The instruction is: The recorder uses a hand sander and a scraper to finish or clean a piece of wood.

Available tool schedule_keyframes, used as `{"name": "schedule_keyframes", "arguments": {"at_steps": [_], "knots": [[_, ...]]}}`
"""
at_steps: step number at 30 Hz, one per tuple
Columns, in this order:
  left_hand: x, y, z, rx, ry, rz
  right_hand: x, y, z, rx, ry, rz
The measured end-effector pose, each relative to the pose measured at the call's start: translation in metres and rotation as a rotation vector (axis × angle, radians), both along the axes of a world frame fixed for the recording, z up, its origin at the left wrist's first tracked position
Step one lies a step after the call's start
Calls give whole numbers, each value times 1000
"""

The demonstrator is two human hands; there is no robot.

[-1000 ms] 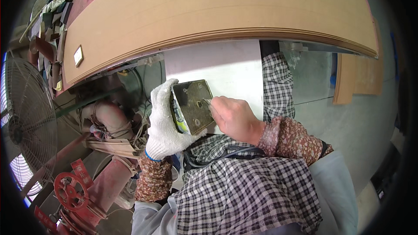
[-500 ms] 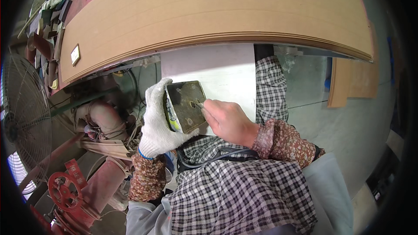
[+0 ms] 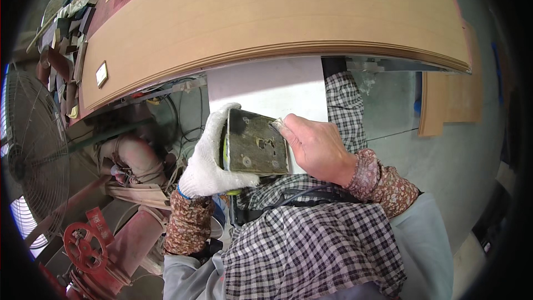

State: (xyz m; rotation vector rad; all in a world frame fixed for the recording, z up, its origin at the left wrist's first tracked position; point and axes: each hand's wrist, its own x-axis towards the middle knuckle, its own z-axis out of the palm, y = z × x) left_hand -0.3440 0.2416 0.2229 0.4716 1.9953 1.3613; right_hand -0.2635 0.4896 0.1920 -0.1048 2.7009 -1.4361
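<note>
My left hand (image 3: pixel 206 161), in a white knit glove, is wrapped round an electric sander (image 3: pixel 255 153). Its square, dark, worn pad faces up, with screw heads and a ragged patch near the middle. A sliver of the green body shows beside the glove. My bare right hand (image 3: pixel 319 147) is closed in a pinch at the pad's far right corner. A small greyish bit shows at the fingertips; whether it is a tool or a loose piece of the pad I cannot make out. A dark cord (image 3: pixel 302 195) runs across my lap below the sander.
Stacked brown boards (image 3: pixel 277 16) fill the far side, with a small pale block (image 3: pixel 101 74) on top. Beneath the sander lies a white panel (image 3: pixel 266 86). A caged fan (image 3: pixel 33 150) and a red valve wheel (image 3: pixel 85 248) stand at left; more boards (image 3: pixel 449 103) lean at right.
The sander has shifted slightly right and turned, so its pad shows more squarely. My right hand has moved from the pad's right-middle area out to its far right corner.
</note>
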Motion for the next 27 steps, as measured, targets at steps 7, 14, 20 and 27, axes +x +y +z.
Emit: {"name": "schedule_keyframes", "arguments": {"at_steps": [7,14,20,27], "knots": [[-6,-2,-15,58,-36,57,1,-10,-27,-31,42,-39],[-2,-5,-19,54,-95,87,12,-12,-35,-257,20,-50],[-8,-6,-18,30,-62,-8,14,-11,-32,-194,197,2],[-4,-1,-11,-48,-5,-28,21,-12,-16,128,373,64]]}}
